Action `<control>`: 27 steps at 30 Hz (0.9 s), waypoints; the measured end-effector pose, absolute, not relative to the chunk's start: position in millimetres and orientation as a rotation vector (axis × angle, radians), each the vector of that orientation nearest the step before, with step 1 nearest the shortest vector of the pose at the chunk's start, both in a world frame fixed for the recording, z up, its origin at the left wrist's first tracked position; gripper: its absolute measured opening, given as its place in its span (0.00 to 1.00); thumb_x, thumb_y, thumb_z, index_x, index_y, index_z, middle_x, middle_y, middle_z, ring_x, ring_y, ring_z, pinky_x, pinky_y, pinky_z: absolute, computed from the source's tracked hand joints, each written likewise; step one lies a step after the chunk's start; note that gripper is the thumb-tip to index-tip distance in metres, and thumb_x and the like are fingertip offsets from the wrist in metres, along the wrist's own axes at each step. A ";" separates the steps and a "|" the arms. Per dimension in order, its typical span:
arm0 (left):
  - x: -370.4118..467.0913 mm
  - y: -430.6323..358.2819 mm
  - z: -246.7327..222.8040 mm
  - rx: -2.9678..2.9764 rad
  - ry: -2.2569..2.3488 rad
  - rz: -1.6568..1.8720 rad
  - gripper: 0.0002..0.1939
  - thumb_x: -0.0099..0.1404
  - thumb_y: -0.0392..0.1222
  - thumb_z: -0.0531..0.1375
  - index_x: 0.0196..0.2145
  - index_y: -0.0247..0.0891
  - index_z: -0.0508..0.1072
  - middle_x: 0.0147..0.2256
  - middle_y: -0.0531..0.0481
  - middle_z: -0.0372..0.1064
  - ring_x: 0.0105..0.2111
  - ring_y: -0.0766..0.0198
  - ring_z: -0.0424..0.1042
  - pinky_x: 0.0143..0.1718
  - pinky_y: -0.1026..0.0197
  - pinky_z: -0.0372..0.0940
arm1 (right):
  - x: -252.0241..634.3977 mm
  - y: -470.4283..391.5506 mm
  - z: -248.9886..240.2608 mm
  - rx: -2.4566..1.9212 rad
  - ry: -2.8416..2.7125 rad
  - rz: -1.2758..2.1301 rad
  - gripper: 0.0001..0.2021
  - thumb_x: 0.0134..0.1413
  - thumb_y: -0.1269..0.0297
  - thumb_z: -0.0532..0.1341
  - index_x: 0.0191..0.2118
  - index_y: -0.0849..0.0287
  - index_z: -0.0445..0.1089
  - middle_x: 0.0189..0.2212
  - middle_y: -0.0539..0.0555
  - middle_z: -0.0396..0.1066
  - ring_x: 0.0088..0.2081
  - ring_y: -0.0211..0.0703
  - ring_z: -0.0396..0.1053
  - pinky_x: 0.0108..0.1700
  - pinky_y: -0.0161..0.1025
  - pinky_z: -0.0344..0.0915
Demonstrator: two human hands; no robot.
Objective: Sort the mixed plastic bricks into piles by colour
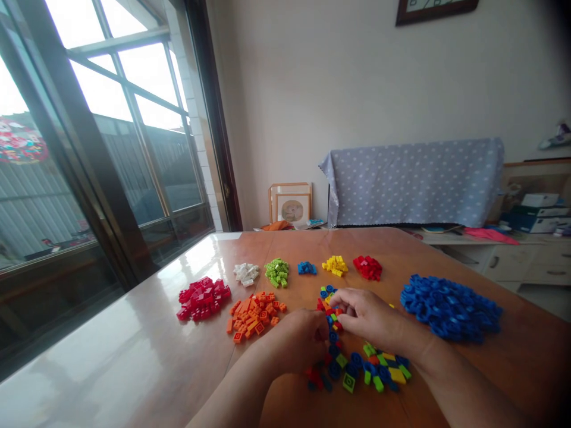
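A mixed pile of small toy building bricks [348, 382] in blue, green, yellow and red lies on the brown table [285, 410] in front of me. At the left side of this pile is my left hand [303, 339], its fingers curled down and mostly hidden behind its back. Whatever they may hold does not show. My right hand [368, 312] reaches over the far part of the pile. Its thumb and forefinger are bent but apart, with red and green bricks just past their tips.
Sorted piles stand around: orange bricks [252, 315], dark pink bricks [204, 299], white bricks [246, 274], lime green bricks [277, 272], small blue bricks [307, 268], yellow bricks [335, 265], red bricks [368, 267]. A big heap of blue pieces [450, 307] lies right.
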State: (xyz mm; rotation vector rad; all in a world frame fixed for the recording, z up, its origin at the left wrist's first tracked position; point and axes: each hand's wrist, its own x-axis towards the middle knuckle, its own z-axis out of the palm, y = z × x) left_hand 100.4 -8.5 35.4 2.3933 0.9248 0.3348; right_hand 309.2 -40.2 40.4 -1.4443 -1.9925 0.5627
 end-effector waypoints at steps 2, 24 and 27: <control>101.2 -4.7 33.5 2.364 0.920 0.531 0.11 0.54 0.33 0.57 0.34 0.40 0.77 0.32 0.50 0.72 0.31 0.64 0.68 0.29 0.65 0.57 | 308.8 -38.0 39.7 -1.398 -1.915 0.667 0.03 0.53 0.68 0.59 0.34 0.58 0.71 0.27 0.48 0.68 0.29 0.37 0.65 0.30 0.33 0.58; 111.4 4.0 34.0 1.327 0.805 0.902 0.20 0.53 0.54 0.68 0.33 0.34 0.71 0.27 0.50 0.71 0.28 0.66 0.69 0.31 0.64 0.57 | 296.9 -33.2 34.8 -1.143 -1.228 1.361 0.13 0.56 0.57 0.64 0.41 0.61 0.69 0.35 0.56 0.76 0.32 0.38 0.73 0.35 0.35 0.68; 111.4 3.5 34.8 1.333 0.800 0.914 0.21 0.53 0.54 0.69 0.33 0.34 0.71 0.27 0.50 0.71 0.28 0.66 0.69 0.31 0.64 0.57 | 295.9 -33.9 35.9 -1.162 -1.266 1.333 0.13 0.55 0.56 0.64 0.39 0.61 0.69 0.33 0.54 0.76 0.31 0.37 0.72 0.34 0.35 0.67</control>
